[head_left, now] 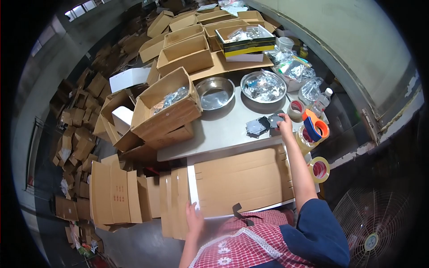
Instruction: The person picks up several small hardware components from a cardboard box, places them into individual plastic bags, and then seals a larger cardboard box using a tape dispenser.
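Packets in dark plastic [263, 125] lie on the grey metal table [223, 131], and my right hand [284, 123] reaches out to them, its fingers pinched on the corner of the packet farthest right. The other packets sit just beside it to the left, flat on the tabletop. My left hand [194, 219] is down near my body, fingers curled over the near edge of a flattened cardboard box [241, 178] that lies across the front of the table and over my lap; its thumb rests on a white strip along that edge. More flattened cardboard sheets [116, 192] stand stacked to my left.

Just right of the packets are a roll of tape [296, 109] and an orange and blue tape dispenser [315, 127], with a further tape roll [319, 169] lower down at the table's edge. Behind the packets stand two steel bowls: an empty-looking one [215, 93] and one [263, 86] full of small clear bags. An open cardboard carton [166, 105] holding clear bags sits at the table's left end, with more open cartons [185, 51] behind it. A plastic bottle [322, 102] stands near the wall. A fan grille [371, 223] shows at my lower right. I wear a red checked apron [250, 243] and a blue sleeve [319, 232].
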Motion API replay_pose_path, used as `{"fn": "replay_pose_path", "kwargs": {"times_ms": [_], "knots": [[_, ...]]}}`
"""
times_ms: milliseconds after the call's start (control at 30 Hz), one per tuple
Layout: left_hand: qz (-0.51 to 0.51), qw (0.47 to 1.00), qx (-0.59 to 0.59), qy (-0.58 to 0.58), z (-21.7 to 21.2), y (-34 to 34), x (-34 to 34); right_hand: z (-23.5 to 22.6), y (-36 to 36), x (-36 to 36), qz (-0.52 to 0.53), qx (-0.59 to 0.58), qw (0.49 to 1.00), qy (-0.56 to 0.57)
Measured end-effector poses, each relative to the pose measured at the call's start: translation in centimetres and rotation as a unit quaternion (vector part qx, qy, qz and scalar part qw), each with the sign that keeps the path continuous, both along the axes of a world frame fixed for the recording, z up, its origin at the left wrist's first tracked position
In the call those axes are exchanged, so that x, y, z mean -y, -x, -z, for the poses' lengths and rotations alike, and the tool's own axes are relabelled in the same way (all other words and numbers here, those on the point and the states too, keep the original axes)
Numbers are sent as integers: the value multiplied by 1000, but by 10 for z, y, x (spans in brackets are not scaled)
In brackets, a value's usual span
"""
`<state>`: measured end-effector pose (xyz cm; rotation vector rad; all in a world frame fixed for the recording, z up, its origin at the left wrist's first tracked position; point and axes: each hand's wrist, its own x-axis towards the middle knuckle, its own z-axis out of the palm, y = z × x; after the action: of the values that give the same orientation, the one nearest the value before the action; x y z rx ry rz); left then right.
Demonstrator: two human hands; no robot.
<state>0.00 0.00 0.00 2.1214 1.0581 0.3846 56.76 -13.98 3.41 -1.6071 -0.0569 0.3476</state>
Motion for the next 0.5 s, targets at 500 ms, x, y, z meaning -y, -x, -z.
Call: {"fn": "replay_pose_path", "kwargs": {"times_ms": [500], "knots": [[143, 985, -44, -86, 20, -34, 0, 28, 174, -31, -340, 293, 852, 270]]}}
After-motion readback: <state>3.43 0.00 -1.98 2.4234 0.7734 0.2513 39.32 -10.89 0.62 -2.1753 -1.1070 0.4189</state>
